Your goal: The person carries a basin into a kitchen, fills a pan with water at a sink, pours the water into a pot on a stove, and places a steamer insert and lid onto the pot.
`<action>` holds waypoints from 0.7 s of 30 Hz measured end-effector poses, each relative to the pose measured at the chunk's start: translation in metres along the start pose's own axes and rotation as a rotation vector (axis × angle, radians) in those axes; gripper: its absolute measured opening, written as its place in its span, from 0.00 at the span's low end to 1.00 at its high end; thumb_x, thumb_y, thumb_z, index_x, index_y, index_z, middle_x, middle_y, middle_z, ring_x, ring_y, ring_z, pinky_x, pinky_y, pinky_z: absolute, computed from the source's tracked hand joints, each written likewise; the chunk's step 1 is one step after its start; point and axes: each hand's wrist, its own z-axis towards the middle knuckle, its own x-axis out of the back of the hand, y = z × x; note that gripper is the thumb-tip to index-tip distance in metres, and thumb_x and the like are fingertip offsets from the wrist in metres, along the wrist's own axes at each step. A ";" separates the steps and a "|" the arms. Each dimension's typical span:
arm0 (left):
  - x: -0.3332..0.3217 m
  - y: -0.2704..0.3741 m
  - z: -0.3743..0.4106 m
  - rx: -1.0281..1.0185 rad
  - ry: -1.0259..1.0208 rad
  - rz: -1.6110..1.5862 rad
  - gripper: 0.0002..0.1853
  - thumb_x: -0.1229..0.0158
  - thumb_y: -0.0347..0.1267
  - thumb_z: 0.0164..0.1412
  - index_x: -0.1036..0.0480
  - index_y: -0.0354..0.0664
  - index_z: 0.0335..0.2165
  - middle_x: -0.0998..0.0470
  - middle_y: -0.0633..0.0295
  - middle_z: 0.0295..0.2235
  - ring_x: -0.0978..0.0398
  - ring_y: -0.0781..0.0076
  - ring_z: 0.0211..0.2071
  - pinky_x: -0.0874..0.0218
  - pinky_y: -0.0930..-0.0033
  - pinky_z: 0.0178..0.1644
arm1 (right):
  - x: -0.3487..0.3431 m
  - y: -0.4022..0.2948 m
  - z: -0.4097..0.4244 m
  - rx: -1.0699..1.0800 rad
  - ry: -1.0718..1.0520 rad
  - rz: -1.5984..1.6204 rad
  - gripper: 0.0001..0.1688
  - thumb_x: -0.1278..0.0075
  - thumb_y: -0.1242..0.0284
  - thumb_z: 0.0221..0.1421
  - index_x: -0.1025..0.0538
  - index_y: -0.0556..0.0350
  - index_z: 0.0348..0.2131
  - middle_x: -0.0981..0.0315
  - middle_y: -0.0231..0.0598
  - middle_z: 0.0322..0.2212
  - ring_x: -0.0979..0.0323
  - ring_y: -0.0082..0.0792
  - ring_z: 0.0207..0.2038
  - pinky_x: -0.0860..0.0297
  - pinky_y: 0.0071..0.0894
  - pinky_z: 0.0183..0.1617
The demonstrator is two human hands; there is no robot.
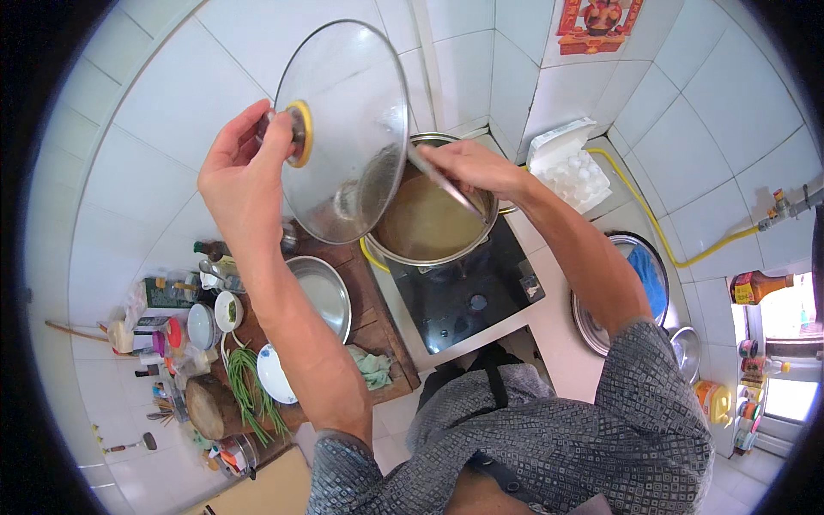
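Note:
My left hand [248,151] grips the knob of a round glass pot lid [351,84], which it holds up on edge, to the left of and above a large metal pot [425,262]. The pot stands at the back of a black gas stove [463,290] and holds a cloudy, yellowish-brown liquid [428,222]. Over the pot's right side, my right hand [473,167] is closed around a long metal utensil [444,183], blurred, whose lower end reaches towards the liquid. The lid partly covers the view of the pot's left rim.
On the wooden table at left are a metal basin [322,290], a green cloth [372,367], green long beans [248,386], a white plate [277,376] and bowls. An open carton [570,167] and a yellow gas hose [650,219] lie back right. A metal tray with a blue cloth [647,277] stands at right.

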 end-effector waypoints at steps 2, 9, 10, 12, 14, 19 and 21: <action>-0.003 0.003 0.002 -0.016 -0.025 -0.016 0.18 0.34 0.28 0.59 0.23 0.27 0.46 0.20 0.58 0.37 0.22 0.74 0.37 0.27 0.73 0.40 | -0.004 0.011 0.021 0.058 -0.034 -0.293 0.39 0.53 0.40 0.61 0.17 0.60 0.30 0.21 0.41 0.25 0.26 0.35 0.27 0.30 0.38 0.35; -0.027 -0.012 0.003 -0.005 -0.121 0.000 0.20 0.31 0.31 0.52 0.20 0.29 0.42 0.20 0.62 0.31 0.24 0.78 0.31 0.31 0.76 0.37 | -0.033 0.040 0.045 0.170 -0.031 -1.029 0.40 0.56 0.37 0.59 0.16 0.55 0.27 0.18 0.51 0.31 0.21 0.56 0.36 0.27 0.53 0.42; -0.030 -0.013 0.001 0.000 -0.143 0.033 0.20 0.31 0.30 0.53 0.21 0.29 0.43 0.20 0.61 0.31 0.23 0.78 0.31 0.30 0.76 0.37 | -0.034 0.028 0.038 0.102 -0.068 -1.044 0.37 0.56 0.40 0.59 0.16 0.53 0.33 0.18 0.49 0.35 0.21 0.55 0.40 0.26 0.53 0.46; -0.038 -0.017 0.000 0.018 -0.142 0.051 0.20 0.31 0.32 0.50 0.19 0.31 0.41 0.20 0.65 0.28 0.26 0.81 0.29 0.32 0.76 0.35 | -0.038 0.015 0.027 0.150 -0.054 -1.046 0.35 0.56 0.41 0.59 0.16 0.52 0.38 0.19 0.48 0.39 0.22 0.54 0.44 0.27 0.52 0.49; -0.040 -0.021 -0.001 0.015 -0.154 0.055 0.20 0.31 0.33 0.50 0.19 0.31 0.41 0.21 0.65 0.28 0.26 0.81 0.28 0.32 0.76 0.34 | -0.041 0.012 0.025 0.162 -0.051 -1.078 0.33 0.55 0.43 0.59 0.17 0.50 0.42 0.19 0.48 0.43 0.22 0.53 0.47 0.27 0.50 0.51; -0.049 -0.017 -0.001 0.011 -0.177 0.051 0.20 0.31 0.33 0.50 0.19 0.32 0.40 0.21 0.65 0.27 0.26 0.82 0.28 0.33 0.77 0.33 | -0.040 0.014 0.029 0.097 -0.095 -1.157 0.32 0.55 0.44 0.58 0.18 0.48 0.45 0.21 0.49 0.46 0.23 0.52 0.49 0.28 0.48 0.54; -0.051 -0.013 -0.002 0.013 -0.181 0.041 0.19 0.30 0.33 0.49 0.19 0.32 0.40 0.21 0.65 0.27 0.26 0.82 0.28 0.33 0.77 0.33 | -0.037 0.017 0.025 0.240 -0.036 -1.120 0.35 0.57 0.44 0.60 0.17 0.58 0.34 0.21 0.57 0.33 0.23 0.59 0.39 0.28 0.54 0.47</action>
